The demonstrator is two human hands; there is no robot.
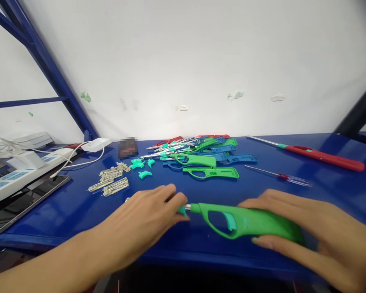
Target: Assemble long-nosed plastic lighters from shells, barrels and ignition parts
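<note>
A green long-necked gas lighter [256,221] with a teal trigger lies sideways between my hands, near the front of the blue table. My right hand [320,232] is closed around its handle, thumb below and fingers above. At the neck end, my left hand [152,207] pinches the metal tube by a small teal piece; most of the tube is hidden under the fingers. Beyond my hands lie loose teal triggers [145,175], clear gas tanks [116,186] and a pile of green, blue and red lighter shells [212,173] with metal tubes.
On the right lie a screwdriver [293,180] and a whole red lighter [326,158]. A phone [27,201], a white power strip [6,185] and cables occupy the left. Blue frame posts [49,61] and a white wall bound the blue table [183,257].
</note>
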